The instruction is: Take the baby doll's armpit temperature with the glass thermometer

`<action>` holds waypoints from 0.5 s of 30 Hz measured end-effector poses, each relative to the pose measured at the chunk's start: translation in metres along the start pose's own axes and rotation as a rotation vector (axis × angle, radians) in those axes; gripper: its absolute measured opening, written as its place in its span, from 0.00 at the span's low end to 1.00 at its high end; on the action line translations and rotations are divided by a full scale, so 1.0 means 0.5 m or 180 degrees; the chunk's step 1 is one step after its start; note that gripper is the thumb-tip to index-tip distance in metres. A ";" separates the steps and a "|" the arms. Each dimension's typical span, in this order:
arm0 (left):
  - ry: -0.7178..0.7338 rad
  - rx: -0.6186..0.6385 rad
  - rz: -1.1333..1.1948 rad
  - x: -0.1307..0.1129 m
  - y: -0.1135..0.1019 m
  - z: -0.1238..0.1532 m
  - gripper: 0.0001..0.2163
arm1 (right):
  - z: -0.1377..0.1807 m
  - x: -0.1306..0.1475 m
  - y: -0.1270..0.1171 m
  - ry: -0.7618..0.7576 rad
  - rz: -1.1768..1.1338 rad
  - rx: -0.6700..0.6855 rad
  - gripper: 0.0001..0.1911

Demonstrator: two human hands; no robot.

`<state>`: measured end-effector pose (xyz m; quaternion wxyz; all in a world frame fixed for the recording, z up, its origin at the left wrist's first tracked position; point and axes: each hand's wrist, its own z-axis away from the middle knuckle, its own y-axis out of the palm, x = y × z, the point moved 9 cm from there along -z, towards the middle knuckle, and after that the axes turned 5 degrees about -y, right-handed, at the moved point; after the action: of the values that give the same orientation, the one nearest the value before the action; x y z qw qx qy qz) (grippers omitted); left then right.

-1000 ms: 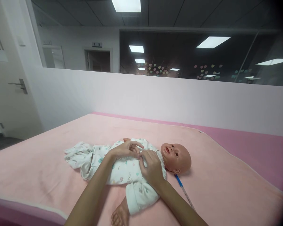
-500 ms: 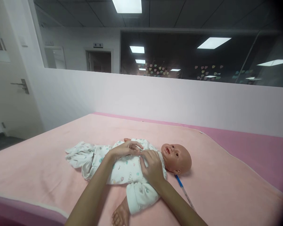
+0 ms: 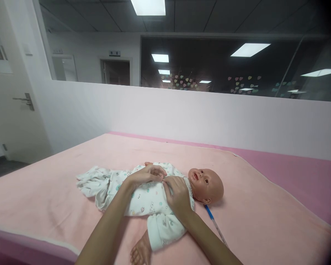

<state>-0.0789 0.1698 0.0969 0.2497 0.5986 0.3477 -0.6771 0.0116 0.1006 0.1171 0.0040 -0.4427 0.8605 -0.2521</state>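
A bald baby doll (image 3: 209,186) lies on its back, head to the right, in a white printed baby outfit (image 3: 143,200). My left hand (image 3: 147,174) rests on the chest, its fingers bent and pinching the front of the outfit. Close against it, my right hand (image 3: 178,191) is also closed on the cloth, fingertips meeting the left ones. Whatever small part lies between the fingertips is hidden. One doll hand (image 3: 142,250) sticks out of the near sleeve. The outfit's leg end (image 3: 92,182) lies crumpled at the left.
A thin clear stick with a blue end (image 3: 209,212) lies by the doll's neck, partly under my right forearm. Beneath everything is a pink sheet (image 3: 264,206) over a darker pink surface (image 3: 300,175). A white half wall (image 3: 182,114) with glass stands behind, and a door (image 3: 13,110) at left.
Almost nothing differs. Both hands stay at the doll's chest, with only tiny finger shifts.
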 end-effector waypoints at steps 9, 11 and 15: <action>0.0029 0.0149 -0.0062 -0.003 0.008 0.002 0.08 | 0.009 -0.009 -0.002 0.0045 0.0077 -0.0174 0.04; 0.0014 0.0117 -0.0059 -0.005 0.005 0.005 0.10 | 0.009 -0.004 -0.007 -0.0015 0.0081 -0.0225 0.05; 0.0035 0.0144 -0.0005 -0.009 -0.016 0.021 0.16 | 0.009 0.003 -0.016 -0.0075 0.0072 -0.0298 0.06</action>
<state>-0.0909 0.1662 0.1030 0.2336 0.6075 0.3341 -0.6817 0.0178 0.0936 0.1170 -0.0037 -0.4356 0.8762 -0.2063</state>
